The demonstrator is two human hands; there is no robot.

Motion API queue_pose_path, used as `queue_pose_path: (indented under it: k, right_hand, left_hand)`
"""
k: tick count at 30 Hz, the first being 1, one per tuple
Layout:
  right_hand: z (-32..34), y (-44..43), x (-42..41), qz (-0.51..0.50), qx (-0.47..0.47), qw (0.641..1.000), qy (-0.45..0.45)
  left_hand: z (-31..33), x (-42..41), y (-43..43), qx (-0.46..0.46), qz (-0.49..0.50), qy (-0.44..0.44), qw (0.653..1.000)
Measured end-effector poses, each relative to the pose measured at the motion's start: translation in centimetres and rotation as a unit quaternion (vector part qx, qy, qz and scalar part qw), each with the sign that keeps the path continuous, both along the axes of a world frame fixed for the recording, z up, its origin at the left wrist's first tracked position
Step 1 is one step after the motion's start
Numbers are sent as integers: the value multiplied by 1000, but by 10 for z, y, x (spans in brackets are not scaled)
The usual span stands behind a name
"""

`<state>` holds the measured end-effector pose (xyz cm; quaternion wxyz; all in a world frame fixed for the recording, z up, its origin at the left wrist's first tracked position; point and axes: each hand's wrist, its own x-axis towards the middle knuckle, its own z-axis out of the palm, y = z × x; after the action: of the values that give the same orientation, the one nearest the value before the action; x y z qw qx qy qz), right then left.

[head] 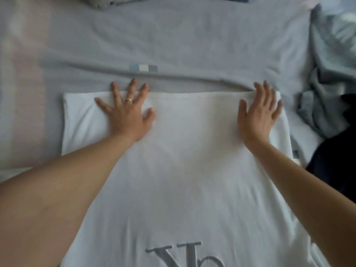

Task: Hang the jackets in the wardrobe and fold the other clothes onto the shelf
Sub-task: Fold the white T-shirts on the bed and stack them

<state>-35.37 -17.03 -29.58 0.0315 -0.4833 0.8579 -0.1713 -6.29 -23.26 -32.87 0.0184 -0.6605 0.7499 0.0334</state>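
White shirt [183, 160]: spread flat on the bed, grey lettering [185, 255] at the near edge, far edge straight across under both hands.
Bed sheet [173, 35]: pale grey-blue, with one long crease just beyond the shirt.
Grey clothes [331, 74]: crumpled heap at the right edge, apart from the shirt.
Dark garment [335, 166]: beside the shirt's right side, below the grey heap.
Left hand [125, 110]: palm down on the shirt's far left corner, fingers straight and spread, tips reaching onto the sheet.
Right hand [258, 114]: flat on the far right corner, fingers straight, gripping nothing.
Checked patch [143, 68]: on the sheet, just beyond the crease.
Ring [128, 100]: on a left-hand finger.
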Motion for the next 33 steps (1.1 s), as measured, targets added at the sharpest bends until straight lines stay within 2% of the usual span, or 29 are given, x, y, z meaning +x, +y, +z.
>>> queue_pose_path:
  k: [2, 3, 5, 7, 10, 13, 17, 19, 21, 22, 24, 25, 26, 27, 28, 29, 31, 33]
  right_hand:
    - [11, 0, -35, -214, -19, 972, -95]
    - [15, -2, -48, -271, 4, 949, -160]
    - [25, -6, -69, -231, 64, 934, -264]
    - [35, -9, -77, -166, 100, 933, -303]
    - [37, -18, -83, -150, 73, 924, -345]
    - [35, -21, -92, -164, 10, 946, -280]
    - [27, -22, -101, -222, -74, 945, -229]
    - [22, -18, -95, -258, -101, 947, -163]
    - [19, -11, -78, -243, -102, 964, -41]
    - [17, -5, -65, -187, -89, 978, 15]
    - [7, 12, -33, 39, -70, 996, 48]
    - [0, 25, -15, 189, -51, 979, 54]
    - [-9, 39, -2, 331, -18, 940, 80]
    - [-15, 52, 4, 438, 36, 891, 110]
    - [-20, 58, 0, 482, 83, 863, 129]
    - [-21, 57, -12, 463, 115, 869, 132]
    - [-22, 45, -44, 308, 138, 934, 120]
    - [-17, 24, -77, 170, 171, 966, 95]
  left_hand:
    - [2, -1, 0, 2, -2, 2, 1000]
    - [2, -1, 0, 3, -1, 4, 1000]
    - [1, -1, -1, 3, 1, 0, 1000]
    - [1, 0, -2, 7, 0, -4, 1000]
    - [2, 0, 0, 12, 0, -2, 1000]
    - [5, -1, 1, 14, 4, -1, 1000]
    - [6, -2, -2, 11, 1, 0, 1000]
    - [6, -3, -2, 13, -1, 4, 1000]
    - [5, -3, -1, 10, 1, 8, 1000]
    - [5, -3, -1, 9, 2, 10, 1000]
    - [6, -3, -2, 10, 1, 15, 1000]
    - [6, -2, -1, 10, 1, 18, 1000]
    - [7, -3, -1, 11, 0, 19, 1000]
    - [8, -4, -1, 10, 1, 17, 1000]
    - [8, -4, -1, 10, 3, 14, 1000]
    - [8, -4, -2, 10, 2, 13, 1000]
    - [7, -3, -3, 12, -2, 10, 1000]
    - [8, -4, -4, 12, -3, 5, 1000]
